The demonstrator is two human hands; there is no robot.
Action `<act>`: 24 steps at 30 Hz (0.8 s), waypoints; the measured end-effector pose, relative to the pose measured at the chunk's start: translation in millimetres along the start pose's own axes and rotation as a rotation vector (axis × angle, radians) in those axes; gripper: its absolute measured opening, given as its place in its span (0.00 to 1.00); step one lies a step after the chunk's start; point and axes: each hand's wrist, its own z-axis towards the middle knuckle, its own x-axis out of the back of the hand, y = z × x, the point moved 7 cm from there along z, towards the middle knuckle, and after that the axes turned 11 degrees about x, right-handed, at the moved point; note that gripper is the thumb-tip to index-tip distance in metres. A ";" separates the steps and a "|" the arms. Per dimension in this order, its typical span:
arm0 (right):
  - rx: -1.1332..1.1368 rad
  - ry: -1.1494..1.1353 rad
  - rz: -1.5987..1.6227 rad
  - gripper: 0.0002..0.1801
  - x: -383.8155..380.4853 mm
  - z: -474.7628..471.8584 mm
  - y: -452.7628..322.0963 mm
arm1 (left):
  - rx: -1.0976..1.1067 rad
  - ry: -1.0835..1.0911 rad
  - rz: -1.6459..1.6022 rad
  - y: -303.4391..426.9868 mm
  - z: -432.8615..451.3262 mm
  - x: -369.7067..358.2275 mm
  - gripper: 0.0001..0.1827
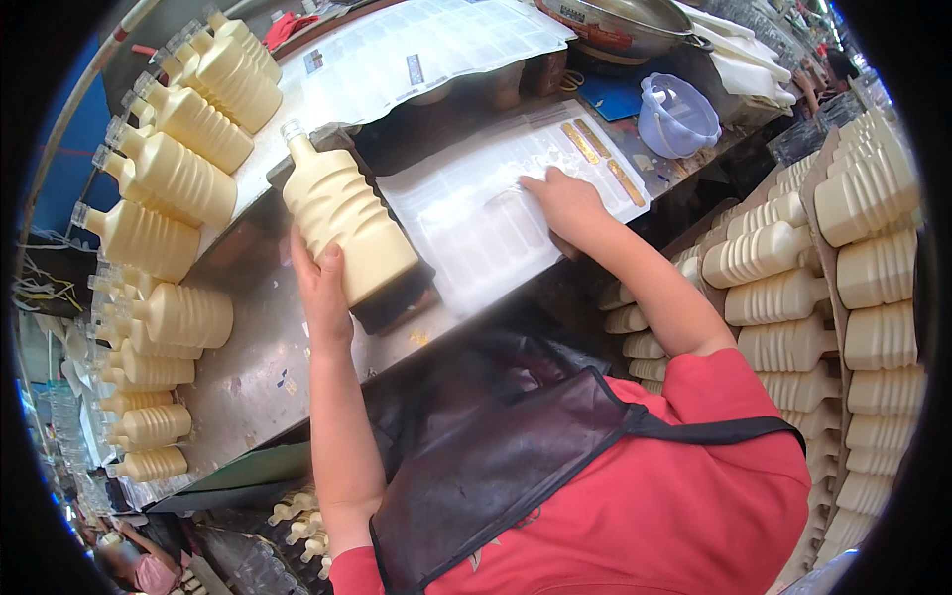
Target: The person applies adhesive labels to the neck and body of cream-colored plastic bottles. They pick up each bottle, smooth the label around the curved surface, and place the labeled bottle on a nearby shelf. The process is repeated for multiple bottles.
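Observation:
A cream bottle (346,212) with wavy ribs and a clear neck lies tilted over a dark block (401,301) on the workbench. My left hand (321,294) grips its lower side, the thumb on the front and the other fingers partly hidden behind. To the right, my right hand (569,201) rests its fingertips on a translucent white plastic sheet (468,253) with moulded or marked rows. Gold label strips (627,182) lie at the sheet's right end. Whether the right fingers pinch anything is too small to tell.
Several cream bottles (178,167) line the bench's left edge, and more fill stacked rows (781,346) on the right. Behind the sheet stand a lilac bucket (673,126) and a large metal pan (632,18). Another translucent sheet (446,37) covers a raised ledge. A person (152,569) appears lower left.

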 end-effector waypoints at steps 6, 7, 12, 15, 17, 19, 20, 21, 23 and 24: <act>-0.155 0.054 -0.149 0.21 1.0 -90.1 8.8 | 0.013 -0.016 -0.060 6.1 -2.9 -5.9 0.41; -0.177 0.143 -0.093 0.20 3.3 -99.9 12.5 | 0.011 -0.016 -0.054 7.2 -2.8 -7.0 0.42; -0.611 0.430 0.362 0.16 -14.6 -125.5 66.0 | 0.019 -0.001 -0.055 9.3 -1.7 -8.1 0.42; -0.784 0.416 0.890 0.20 -49.6 -122.5 87.8 | 0.017 0.005 -0.002 11.0 -0.2 -7.3 0.42; -0.773 0.368 1.254 0.18 -66.6 -119.0 85.0 | 0.010 0.035 0.076 12.0 0.7 -5.5 0.40; -0.756 0.505 1.168 0.14 -55.0 -126.1 88.8 | 0.038 0.085 0.031 9.7 0.9 -0.5 0.37; -0.730 0.521 1.082 0.13 -45.1 -129.7 88.1 | 0.056 0.111 0.008 7.8 1.2 1.6 0.36; -0.757 0.531 0.975 0.13 -36.5 -131.8 86.5 | 0.083 0.091 -0.055 5.1 1.8 1.0 0.35; -0.702 0.498 0.464 0.11 1.6 -127.5 75.9 | 0.106 0.070 -0.197 4.3 3.7 3.9 0.33; -0.603 0.484 0.294 0.11 18.7 -114.7 61.2 | 0.170 0.018 -0.212 0.0 3.8 -0.1 0.31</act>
